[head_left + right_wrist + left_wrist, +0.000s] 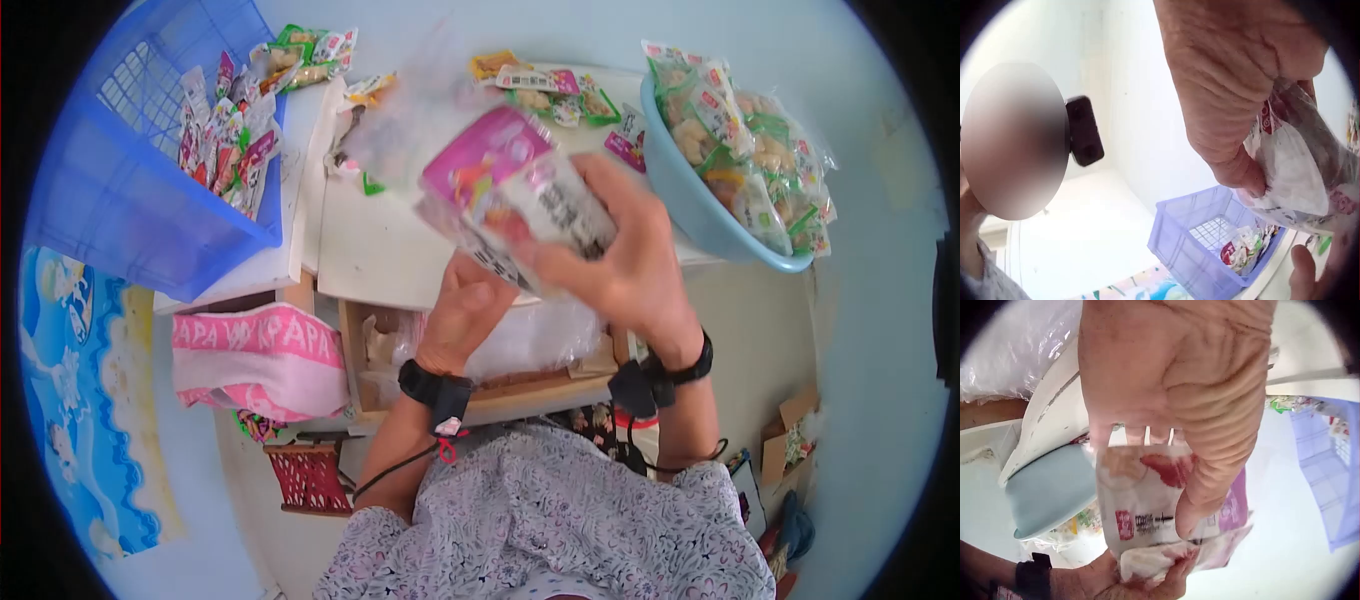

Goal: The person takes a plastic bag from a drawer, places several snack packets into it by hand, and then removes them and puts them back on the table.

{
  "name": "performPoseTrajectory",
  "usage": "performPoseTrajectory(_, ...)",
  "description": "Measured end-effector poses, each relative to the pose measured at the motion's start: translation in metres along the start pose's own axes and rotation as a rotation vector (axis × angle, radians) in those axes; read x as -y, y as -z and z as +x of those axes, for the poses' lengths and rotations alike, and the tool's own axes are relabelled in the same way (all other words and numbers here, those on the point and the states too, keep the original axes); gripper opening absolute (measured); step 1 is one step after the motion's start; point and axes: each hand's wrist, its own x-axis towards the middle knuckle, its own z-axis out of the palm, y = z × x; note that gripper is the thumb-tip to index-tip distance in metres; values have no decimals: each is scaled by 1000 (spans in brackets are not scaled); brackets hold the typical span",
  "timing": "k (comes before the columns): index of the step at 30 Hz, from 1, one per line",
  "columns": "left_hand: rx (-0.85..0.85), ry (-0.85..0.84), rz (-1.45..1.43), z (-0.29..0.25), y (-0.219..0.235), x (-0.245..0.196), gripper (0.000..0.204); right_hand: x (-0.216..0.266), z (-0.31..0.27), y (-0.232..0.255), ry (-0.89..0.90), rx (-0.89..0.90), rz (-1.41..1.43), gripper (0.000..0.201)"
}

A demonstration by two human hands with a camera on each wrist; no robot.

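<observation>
The pink and white snack packs (505, 180) are up over the white table (370, 250), near the middle, a bit toward twelve o'clock. The right hand (635, 255), at their four o'clock, grips them, thumb on one side and bent fingers on the other, so it is only as wide as the packs. The left hand (465, 310), at seven o'clock, is loose. Its thumb stands away from the packs, and its finger tips go out of sight behind them, so I can't tell if they touch. Blurry see-through plastic (400, 135) is at ten o'clock. Farther that way sits a blue basket (130, 190) with little packs inside. A full light blue tub (695, 215) is at three o'clock. An open drawer (540, 395) is at six o'clock.
</observation>
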Motion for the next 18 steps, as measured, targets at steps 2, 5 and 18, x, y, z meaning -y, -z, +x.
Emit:
performPoseTrajectory(2, -2, 20, 14, -5, -1, -3, 71, -9, -1, -1, -153, 45, 82, 56)
performPoseTrajectory(5, -83, -90, 223, -2, 3, -10, 63, -27, 0, -7, -193, 88, 338, 59)
performPoseTrajectory(18, -104, -245, 1089, 25, -4, -36, 48, -111, -11, 0, -395, 273, 575, 50)
